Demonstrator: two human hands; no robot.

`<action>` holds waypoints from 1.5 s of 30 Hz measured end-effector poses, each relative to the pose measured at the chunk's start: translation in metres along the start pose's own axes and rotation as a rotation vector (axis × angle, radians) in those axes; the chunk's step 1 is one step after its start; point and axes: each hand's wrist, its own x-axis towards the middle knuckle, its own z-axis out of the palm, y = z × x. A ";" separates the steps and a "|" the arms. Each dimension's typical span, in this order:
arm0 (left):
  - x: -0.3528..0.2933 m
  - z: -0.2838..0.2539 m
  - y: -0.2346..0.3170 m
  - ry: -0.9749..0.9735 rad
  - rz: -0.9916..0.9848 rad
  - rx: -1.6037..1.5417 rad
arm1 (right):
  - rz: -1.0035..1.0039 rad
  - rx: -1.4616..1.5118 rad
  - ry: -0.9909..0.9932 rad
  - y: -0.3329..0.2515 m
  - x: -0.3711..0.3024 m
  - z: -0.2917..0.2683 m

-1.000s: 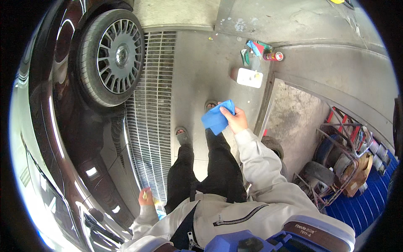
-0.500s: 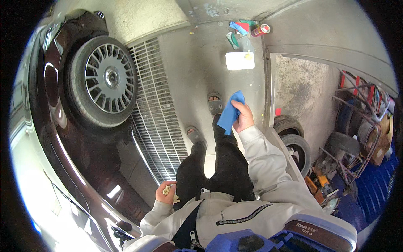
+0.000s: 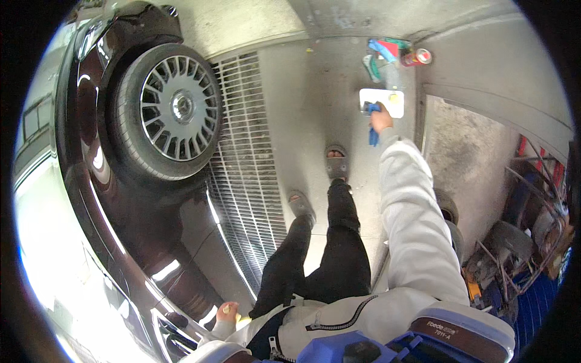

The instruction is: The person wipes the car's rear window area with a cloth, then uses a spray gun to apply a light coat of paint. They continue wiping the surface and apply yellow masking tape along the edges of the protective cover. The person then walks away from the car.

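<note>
My right hand [image 3: 382, 118] reaches out to the near edge of a white rectangular tray or board [image 3: 375, 95] on the floor. Gripped in it is a blue cloth [image 3: 374, 137], whose lower end hangs below the fingers. The cloth's upper end overlaps the board; whether it touches is unclear. A small yellow piece [image 3: 394, 98] lies on the board's right side. My left hand [image 3: 227, 313], low beside the car, is closed around a crumpled pale-yellow piece [image 3: 227, 308], mostly hidden by the fingers.
A dark car with a spoked wheel [image 3: 181, 107] stands left, beside a metal floor grate [image 3: 245, 133]. Beyond the board are green-and-white items [image 3: 371, 68], blue gloves or cloths [image 3: 382, 49] and a red can [image 3: 417, 57]. Tyres [image 3: 446, 206] and a metal rack [image 3: 532, 199] are at right.
My right hand has moved forward with the blue cloth, from above my foot to the white board. My left hand has drawn back lower. The whole view has shifted.
</note>
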 end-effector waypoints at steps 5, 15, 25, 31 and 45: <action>-0.082 -0.016 -0.073 0.077 -0.283 -0.049 | 0.048 0.039 0.012 0.026 0.044 0.027; -0.175 0.123 -0.128 -0.121 -0.547 -0.219 | -0.053 -0.113 -0.178 0.142 0.079 0.023; -0.167 0.190 -0.029 0.186 -0.332 -0.612 | 0.093 -0.668 -0.805 0.056 -0.258 0.011; -0.136 0.191 -0.048 0.215 -0.120 -1.187 | -0.216 -1.048 -1.295 -0.018 -0.527 0.050; -0.153 0.261 -0.353 0.407 -0.606 -1.919 | -1.056 -1.643 -2.074 0.170 -0.982 0.190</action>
